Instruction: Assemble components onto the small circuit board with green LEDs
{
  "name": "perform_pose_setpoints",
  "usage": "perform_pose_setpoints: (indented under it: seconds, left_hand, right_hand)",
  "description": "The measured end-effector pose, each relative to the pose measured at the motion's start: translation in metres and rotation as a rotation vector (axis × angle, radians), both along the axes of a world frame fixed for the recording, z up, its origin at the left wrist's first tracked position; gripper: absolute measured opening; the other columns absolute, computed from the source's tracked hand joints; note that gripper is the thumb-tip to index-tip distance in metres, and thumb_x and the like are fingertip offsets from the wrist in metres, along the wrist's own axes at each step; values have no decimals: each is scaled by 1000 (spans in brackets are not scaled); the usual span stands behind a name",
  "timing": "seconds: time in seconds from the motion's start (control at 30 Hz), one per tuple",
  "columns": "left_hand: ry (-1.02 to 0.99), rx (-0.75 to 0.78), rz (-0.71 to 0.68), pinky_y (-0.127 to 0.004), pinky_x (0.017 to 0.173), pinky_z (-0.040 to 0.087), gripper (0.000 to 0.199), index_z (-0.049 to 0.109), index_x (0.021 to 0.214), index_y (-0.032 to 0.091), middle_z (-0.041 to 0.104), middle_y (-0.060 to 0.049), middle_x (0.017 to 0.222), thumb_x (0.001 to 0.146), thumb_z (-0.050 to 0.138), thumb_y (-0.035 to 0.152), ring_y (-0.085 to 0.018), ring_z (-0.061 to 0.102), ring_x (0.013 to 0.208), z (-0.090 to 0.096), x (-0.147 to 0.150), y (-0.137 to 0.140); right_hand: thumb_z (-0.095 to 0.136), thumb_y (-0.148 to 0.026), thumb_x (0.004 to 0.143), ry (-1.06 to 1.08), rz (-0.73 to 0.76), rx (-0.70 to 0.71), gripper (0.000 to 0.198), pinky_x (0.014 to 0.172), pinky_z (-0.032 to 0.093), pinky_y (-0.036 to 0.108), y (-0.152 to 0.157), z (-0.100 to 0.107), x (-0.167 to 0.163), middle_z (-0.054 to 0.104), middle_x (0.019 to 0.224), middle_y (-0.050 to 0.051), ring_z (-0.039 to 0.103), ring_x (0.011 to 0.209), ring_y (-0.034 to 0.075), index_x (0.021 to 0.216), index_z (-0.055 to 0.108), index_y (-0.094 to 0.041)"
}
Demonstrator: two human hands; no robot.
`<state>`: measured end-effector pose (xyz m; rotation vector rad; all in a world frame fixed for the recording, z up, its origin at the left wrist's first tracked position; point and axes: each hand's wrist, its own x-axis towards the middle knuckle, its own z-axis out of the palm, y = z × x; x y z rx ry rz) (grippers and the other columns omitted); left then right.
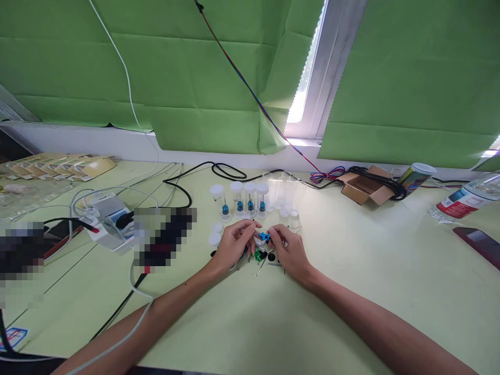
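Observation:
A small blue metal part (264, 236) is held up between my two hands, just above the table. My left hand (236, 244) is closed in a pinch at its left end, where a thin rod seems to run into the fingers. On the other end, the thumb and fingers of my right hand (289, 250) are pinched shut. Below them lie a green metal part (258, 255), a black round piece (271, 257) and a bent hex key (258, 270). Behind stand several clear tubes with white caps, such as this tube (225, 203), holding similar blue parts with thin rods.
More clear tubes (281, 195) stand behind my right hand. White caps (214, 239) lie left of my left hand. A white power strip (105, 221) and cables are at left. An open cardboard box (367, 187), a can (416, 177), a bottle (464, 200) and a phone (478, 245) are at right.

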<state>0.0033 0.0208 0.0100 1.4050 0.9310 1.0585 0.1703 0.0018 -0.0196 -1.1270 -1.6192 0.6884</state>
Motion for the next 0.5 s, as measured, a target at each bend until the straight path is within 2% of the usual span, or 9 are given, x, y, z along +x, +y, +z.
perform_pose_setpoints:
  seconds: [0.33, 0.5]
  left_hand:
    - [3, -10, 19, -22, 41, 42, 28, 62, 90, 16, 58, 3, 50, 88, 58, 44, -13, 55, 42, 1, 0, 0]
    - [4, 5, 9, -22, 40, 41, 28, 63, 91, 16, 56, 3, 48, 89, 58, 44, -13, 54, 41, 0, 0, 0]
  right_hand:
    - [51, -32, 95, -24, -24, 55, 18, 64, 46, 25, -3, 3, 0, 65, 80, 4, 57, 67, 14, 92, 61, -18]
    - [51, -33, 95, -1, -22, 50, 18, 63, 46, 25, -2, 1, -1, 65, 78, 3, 57, 66, 14, 92, 60, -17]
